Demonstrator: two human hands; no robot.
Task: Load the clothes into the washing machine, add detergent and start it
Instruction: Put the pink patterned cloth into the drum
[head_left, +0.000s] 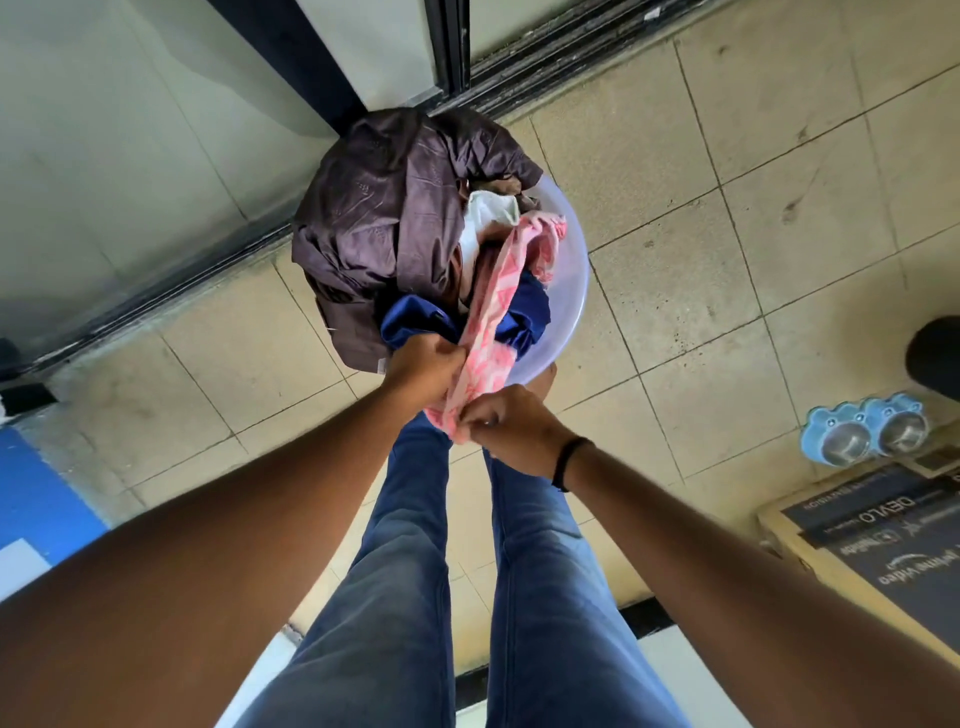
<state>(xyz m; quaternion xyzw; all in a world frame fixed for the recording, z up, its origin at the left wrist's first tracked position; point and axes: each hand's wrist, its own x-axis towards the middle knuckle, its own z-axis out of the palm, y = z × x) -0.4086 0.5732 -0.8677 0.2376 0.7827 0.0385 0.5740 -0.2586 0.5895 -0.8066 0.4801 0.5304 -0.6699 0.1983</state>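
A pale round basin (574, 291) stands on the tiled floor in front of my feet, heaped with clothes. A large dark brown garment (379, 218) covers its left half. A blue garment (415, 319) and a white cloth (488, 213) lie beside it. A pink and white patterned cloth (498, 306) stretches from the basin toward me. My left hand (426, 364) grips it near the basin's near rim. My right hand (506, 423), with a black band on the wrist, pinches its near end. No washing machine is in view.
A sliding glass door with a dark track (171, 280) runs behind the basin. Two blue pet bowls (862, 434) sit on the floor at the right, next to a cardboard box (872, 535). A blue panel (36, 499) is at the left edge.
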